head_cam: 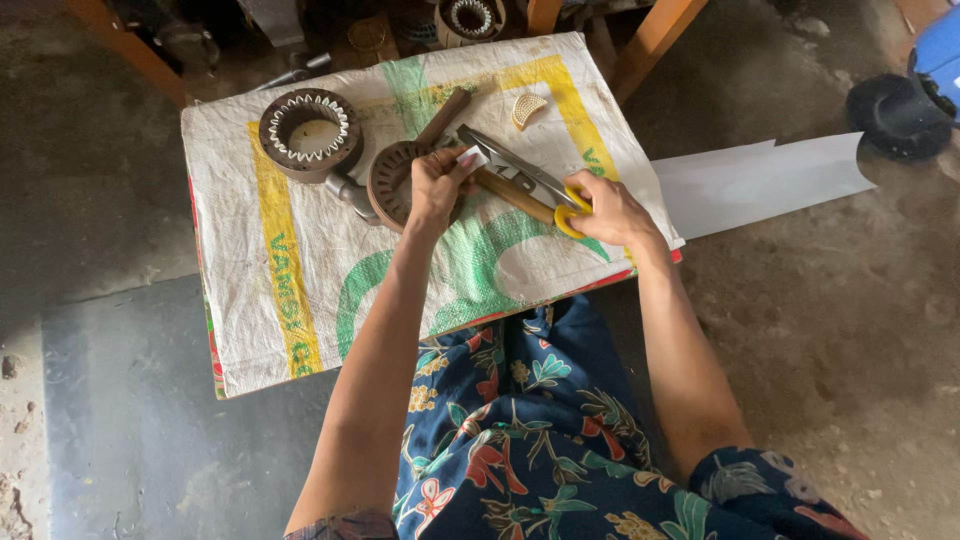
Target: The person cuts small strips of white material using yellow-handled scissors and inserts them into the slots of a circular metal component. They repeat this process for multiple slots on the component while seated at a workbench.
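On the low bench: woven sack cover (300, 290), spread as a work surface. Long white sheet (760, 180), trailing off the right side toward the blades. Two ringed motor cores (310, 135), parked left. Yellow-handled scissors (530, 180), gripped by right hand (605, 212). Small white strip (473, 158), pinched in left hand (435, 188) for cutting.

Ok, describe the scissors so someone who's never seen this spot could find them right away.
Start at the low table covered with a white woven sack printed in yellow and green. Near its far right part, the right hand grips the scissors. They alone have long grey metal blades and yellow handle loops; the neighbours are round brown metal rings.
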